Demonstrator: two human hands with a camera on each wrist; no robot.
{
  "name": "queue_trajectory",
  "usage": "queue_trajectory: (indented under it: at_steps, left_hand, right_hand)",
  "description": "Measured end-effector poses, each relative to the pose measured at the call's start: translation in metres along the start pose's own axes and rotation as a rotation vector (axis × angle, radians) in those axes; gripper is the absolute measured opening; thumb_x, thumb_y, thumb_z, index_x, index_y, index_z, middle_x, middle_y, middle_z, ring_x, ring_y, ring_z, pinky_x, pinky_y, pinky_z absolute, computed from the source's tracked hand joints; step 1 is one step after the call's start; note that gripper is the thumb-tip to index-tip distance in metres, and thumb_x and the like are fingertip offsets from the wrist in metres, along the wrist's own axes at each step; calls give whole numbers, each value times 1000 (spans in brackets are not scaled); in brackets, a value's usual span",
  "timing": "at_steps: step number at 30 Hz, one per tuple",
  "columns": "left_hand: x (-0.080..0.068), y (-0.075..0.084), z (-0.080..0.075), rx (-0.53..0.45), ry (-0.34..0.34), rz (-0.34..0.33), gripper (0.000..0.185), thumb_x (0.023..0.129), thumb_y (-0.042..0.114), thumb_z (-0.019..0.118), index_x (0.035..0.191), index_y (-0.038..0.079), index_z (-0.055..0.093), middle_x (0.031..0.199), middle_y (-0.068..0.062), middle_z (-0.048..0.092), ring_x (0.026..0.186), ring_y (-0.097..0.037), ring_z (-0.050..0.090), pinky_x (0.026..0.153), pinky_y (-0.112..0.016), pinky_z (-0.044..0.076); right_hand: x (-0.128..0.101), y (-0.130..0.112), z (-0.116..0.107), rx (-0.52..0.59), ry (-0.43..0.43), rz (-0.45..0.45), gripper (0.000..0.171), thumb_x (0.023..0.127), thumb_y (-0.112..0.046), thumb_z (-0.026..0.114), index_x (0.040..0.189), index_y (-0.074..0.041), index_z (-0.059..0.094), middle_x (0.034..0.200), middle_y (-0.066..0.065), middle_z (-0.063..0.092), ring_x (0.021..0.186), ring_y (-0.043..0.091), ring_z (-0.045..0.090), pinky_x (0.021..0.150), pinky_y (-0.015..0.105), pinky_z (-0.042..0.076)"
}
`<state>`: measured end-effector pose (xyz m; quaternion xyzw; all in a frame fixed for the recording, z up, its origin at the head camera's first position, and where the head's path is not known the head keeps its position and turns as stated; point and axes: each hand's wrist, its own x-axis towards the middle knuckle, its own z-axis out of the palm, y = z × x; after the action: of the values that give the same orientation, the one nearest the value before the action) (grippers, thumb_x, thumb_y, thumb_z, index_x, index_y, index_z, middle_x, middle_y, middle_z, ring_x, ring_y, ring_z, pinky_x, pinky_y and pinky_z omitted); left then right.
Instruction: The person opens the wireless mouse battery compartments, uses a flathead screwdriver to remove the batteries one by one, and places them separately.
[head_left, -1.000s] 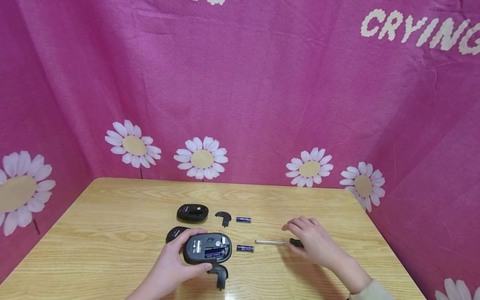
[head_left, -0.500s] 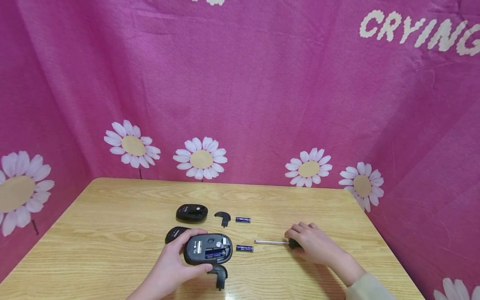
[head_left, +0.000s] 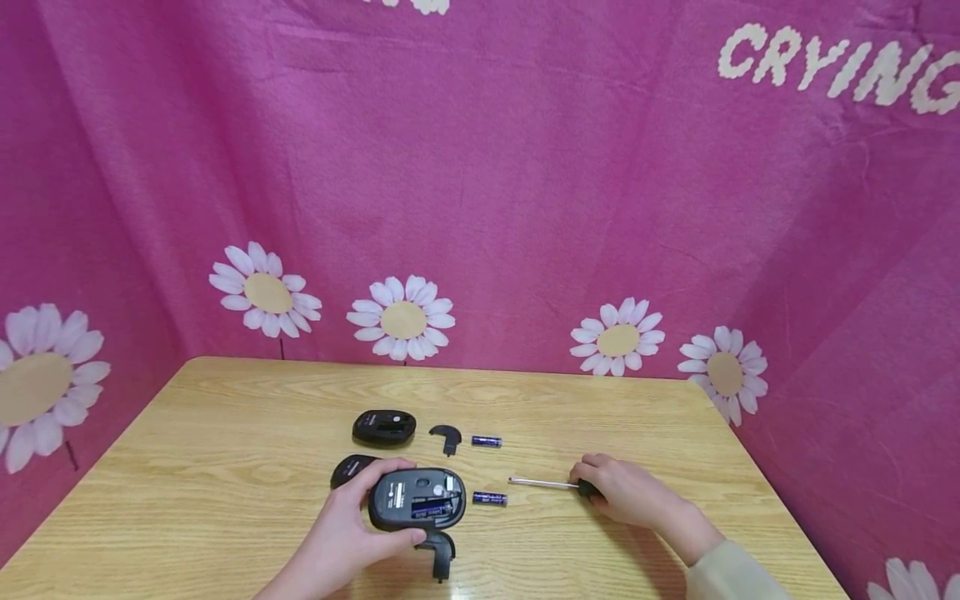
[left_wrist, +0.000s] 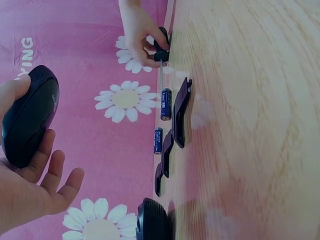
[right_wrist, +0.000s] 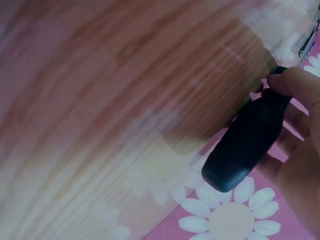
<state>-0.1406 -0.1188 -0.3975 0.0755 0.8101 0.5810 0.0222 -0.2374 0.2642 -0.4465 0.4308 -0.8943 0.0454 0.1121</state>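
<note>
On the table (head_left: 225, 433), left hand (head_left: 341, 533) grips the upturned mouse (head_left: 416, 498); right hand (head_left: 626, 493) closes round the screwdriver (head_left: 551, 483). Left wrist: mouse (left_wrist: 27, 117) held loosely, might slip. Right wrist: fingers (right_wrist: 295, 85) curl round the handle (right_wrist: 245, 150); the tip could knock nearby batteries.

the word "crying" is showing in large white capital letters on the pink cloth backdrop (head_left: 480, 167), at the far right top of the head view (head_left: 836, 65), its end running off the frame. in the left wrist view part of the same lettering, "ng", is showing sideways on the cloth (left_wrist: 27, 50). a white label is sitting on the underside of the mouse (head_left: 416, 498), and print is running along the blue batteries (head_left: 489, 497), but none of it is reading clearly.
</note>
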Motion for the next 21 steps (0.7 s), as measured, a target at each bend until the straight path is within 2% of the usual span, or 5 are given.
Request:
queue_trajectory:
  at_steps: [4, 12, 17, 21]
  left_hand:
    - [0, 1, 1, 0, -2, 6, 69, 59, 28, 90, 119, 28, 57, 120, 0, 60, 109, -17, 56, 95, -37, 45]
    - [-1, 2, 1, 5, -10, 18, 68, 59, 28, 89, 119, 27, 57, 120, -2, 59, 106, -16, 57, 89, -23, 47]
    - [0, 2, 1, 14, -24, 29, 68, 60, 29, 89, 120, 26, 56, 120, -3, 59, 104, -16, 57, 88, -24, 47]
    - [1, 2, 1, 27, -28, 30, 68, 60, 29, 89, 120, 26, 56, 119, -2, 59, 103, -15, 57, 88, -26, 47]
  right_hand:
    - [0, 2, 2, 20, 8, -10, 33, 65, 2, 75, 90, -15, 62, 84, -5, 58, 75, 8, 57, 61, 27, 51]
    - [0, 2, -2, 79, -68, 22, 30, 71, 0, 75, 94, -15, 63, 90, -5, 59, 82, 8, 58, 69, 28, 53]
    - [1, 0, -6, 121, -80, 9, 30, 71, 1, 74, 94, -15, 63, 90, -6, 58, 81, 6, 56, 68, 26, 52]
    - [2, -2, -14, 154, -113, 35, 29, 73, 0, 73, 96, -15, 64, 89, -7, 58, 77, 6, 55, 66, 24, 51]
